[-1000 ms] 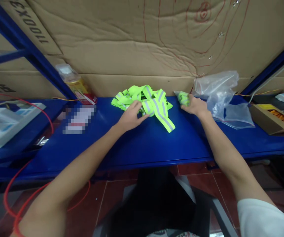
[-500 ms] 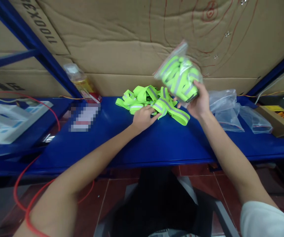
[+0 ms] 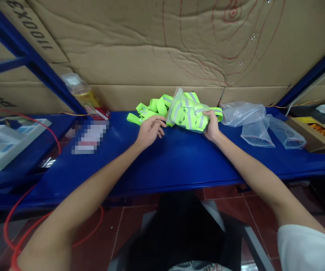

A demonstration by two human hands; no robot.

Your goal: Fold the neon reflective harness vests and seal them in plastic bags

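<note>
In my right hand (image 3: pixel 212 126) is a clear zip bag (image 3: pixel 189 114) packed with neon-yellow reflective straps with grey stripes. I grip it by its right end, and its zip edge points left. My left hand (image 3: pixel 150 131) is by that edge, fingers loosely curved and apart, holding nothing that I can see. Whether its fingertips touch the bag, I cannot tell. Behind both hands lies a loose heap of the same reflective straps (image 3: pixel 154 107), partly covered by the bag. One strap loop pokes out to the right behind my right hand.
Clear plastic bags (image 3: pixel 257 131) lie to the right, beside an open cardboard box (image 3: pixel 315 133). A bottle (image 3: pixel 80 92) stands at the back left of the blue table (image 3: pixel 165 165). White parts (image 3: pixel 15 139) and a red hose (image 3: pixel 10 222) are further left. Cardboard (image 3: pixel 123 60) backs the table.
My right hand has brought the filled bag down and left, over the strap heap. My left hand has come off the straps and moved slightly left, its fingers now apart.
</note>
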